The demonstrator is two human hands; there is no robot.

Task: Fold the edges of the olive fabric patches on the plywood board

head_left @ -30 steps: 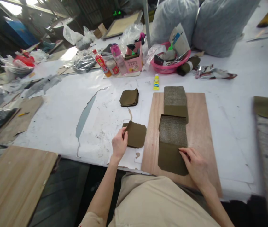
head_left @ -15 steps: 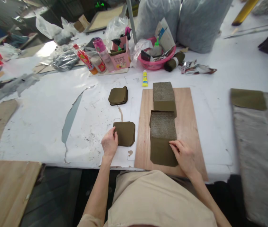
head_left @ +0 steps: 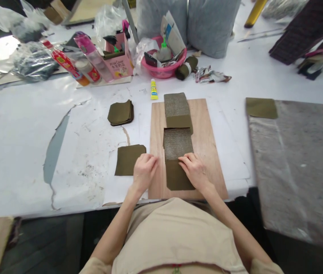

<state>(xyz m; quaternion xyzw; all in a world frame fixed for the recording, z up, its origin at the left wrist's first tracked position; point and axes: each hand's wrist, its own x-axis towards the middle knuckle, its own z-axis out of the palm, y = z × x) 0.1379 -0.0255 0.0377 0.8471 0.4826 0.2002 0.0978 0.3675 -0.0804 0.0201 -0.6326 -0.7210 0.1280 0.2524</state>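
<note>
A wooden board (head_left: 207,133) lies in front of me with overlapping olive fabric pieces on it, partly rough and greyish. On the nearest olive fabric piece (head_left: 177,177), the thumb and fingers of my right hand (head_left: 197,171) are pinched at its upper right part. My left hand (head_left: 144,171) is closed at the board's left edge, fingertips together; whether anything is between them is hidden. Beside it, partly covered by that hand, is a near stack of olive pieces (head_left: 127,161). Farther back lies another stack of olive pieces (head_left: 120,113).
A yellow glue tube (head_left: 154,90) lies beyond the board. Behind it stand a pink basket (head_left: 164,72), a pink box (head_left: 121,66) and bottles. Large grey bags (head_left: 207,30) are at the back. A grey sheet (head_left: 298,152) overhangs the table edge at right.
My left hand has left the near stack's left edge and moved right to the board. My right hand has shifted up the nearest fabric piece. The view has turned right.
</note>
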